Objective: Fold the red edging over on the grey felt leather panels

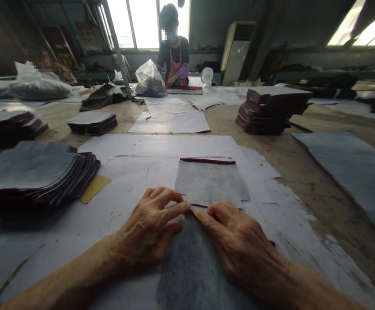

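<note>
Close in front of me, a grey, cloth-like backed piece point(190, 267) lies on white paper. At its far edge, my left hand point(145, 228) is bent, with index finger and thumb closed on the edge. From the other side, my right hand point(239, 241) presses the same edge with its index finger, the other fingers curled. The two index fingertips nearly meet there. Just beyond them lies a second grey piece point(211, 183) with a dark red strip point(207, 161) along its far edge. My hands and forearms partly cover the nearer piece.
To the left stands a thick stack of grey-topped pieces point(29, 168) beside a yellow scrap point(95, 188). Further off are a smaller stack point(92, 122), a tall dark stack point(271, 110) and a plastic bag point(149, 79). A grey sheet point(351, 168) lies right. A co-worker point(174, 60) works across the table.
</note>
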Available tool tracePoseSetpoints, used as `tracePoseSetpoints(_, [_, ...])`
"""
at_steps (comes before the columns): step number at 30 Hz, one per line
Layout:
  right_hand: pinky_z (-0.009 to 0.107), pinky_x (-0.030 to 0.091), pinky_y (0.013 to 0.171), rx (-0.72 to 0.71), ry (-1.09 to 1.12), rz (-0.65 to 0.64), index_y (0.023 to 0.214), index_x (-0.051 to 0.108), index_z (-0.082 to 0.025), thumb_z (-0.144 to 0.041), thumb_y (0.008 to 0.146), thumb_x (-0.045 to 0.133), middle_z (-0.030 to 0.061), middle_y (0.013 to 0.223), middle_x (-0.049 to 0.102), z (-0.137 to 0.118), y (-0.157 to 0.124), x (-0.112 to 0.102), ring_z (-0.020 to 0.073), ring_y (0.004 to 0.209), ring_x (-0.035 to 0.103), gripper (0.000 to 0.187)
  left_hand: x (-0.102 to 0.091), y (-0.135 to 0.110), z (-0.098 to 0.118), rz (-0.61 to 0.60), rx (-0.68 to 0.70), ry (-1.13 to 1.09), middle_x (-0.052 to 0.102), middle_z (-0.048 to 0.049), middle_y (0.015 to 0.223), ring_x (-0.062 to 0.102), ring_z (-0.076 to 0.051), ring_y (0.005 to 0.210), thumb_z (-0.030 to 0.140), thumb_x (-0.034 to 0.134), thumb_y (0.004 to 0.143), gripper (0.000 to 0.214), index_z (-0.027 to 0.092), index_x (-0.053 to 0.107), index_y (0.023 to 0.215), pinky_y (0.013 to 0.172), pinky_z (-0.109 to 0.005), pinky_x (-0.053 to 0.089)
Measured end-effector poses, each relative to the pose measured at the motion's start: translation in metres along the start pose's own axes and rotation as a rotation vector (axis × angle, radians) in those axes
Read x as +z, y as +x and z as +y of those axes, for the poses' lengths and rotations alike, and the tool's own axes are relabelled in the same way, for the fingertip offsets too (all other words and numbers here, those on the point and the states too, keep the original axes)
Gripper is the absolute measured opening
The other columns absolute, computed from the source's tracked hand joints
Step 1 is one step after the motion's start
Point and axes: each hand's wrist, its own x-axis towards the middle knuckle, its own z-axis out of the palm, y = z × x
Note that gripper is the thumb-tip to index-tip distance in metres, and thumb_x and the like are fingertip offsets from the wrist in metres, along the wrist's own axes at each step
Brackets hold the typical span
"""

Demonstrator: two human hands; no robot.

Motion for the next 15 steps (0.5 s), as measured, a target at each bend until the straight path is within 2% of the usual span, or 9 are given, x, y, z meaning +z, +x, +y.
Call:
tracePoseSetpoints(8, [0.034,0.046,0.068,0.040,0.055,-0.117,0.120,0.050,-0.010,-0.014,0.084,0.037,0.0104,0.088,0.053,0.0023,0.0020,-0.0025,0.0187,0.079,0.047,0.039,-0.0005,-0.0059,0.0034,0.144,0.061,0.120,0.056,-0.0063,0.095,0.050,-0.019,0.084,0.011,0.051,0.074,0.031,0.018,0.055,0.104,0.075,-0.039,0.039])
tracePoseSetpoints(11, [0.035,0.046,0.068,0.021,0.049,-0.144,0.123,0.048,-0.009,-0.014,0.084,0.036,0.0110,0.089,0.052,0.0038,0.0035,-0.0018,0.0191,0.079,0.047,0.041,-0.0006,-0.0088,0.0062,0.074,0.097,0.126,0.058,-0.0049,0.087,0.050,-0.018,0.077,0.011,0.048,0.073,0.024,0.017,0.058,0.094,0.072,-0.038,0.038])
tracePoseSetpoints(15, [0.033,0.046,0.066,0.004,0.053,-0.202,0.125,0.047,-0.013,-0.010,0.082,0.037,0.0093,0.087,0.049,0.0058,0.0056,-0.0027,0.0188,0.080,0.046,0.045,-0.0015,-0.0085,0.0075,-0.038,0.033,0.134,0.058,-0.0045,0.081,0.050,-0.018,0.076,0.009,0.047,0.071,0.017,0.015,0.058,0.082,0.071,-0.037,0.037])
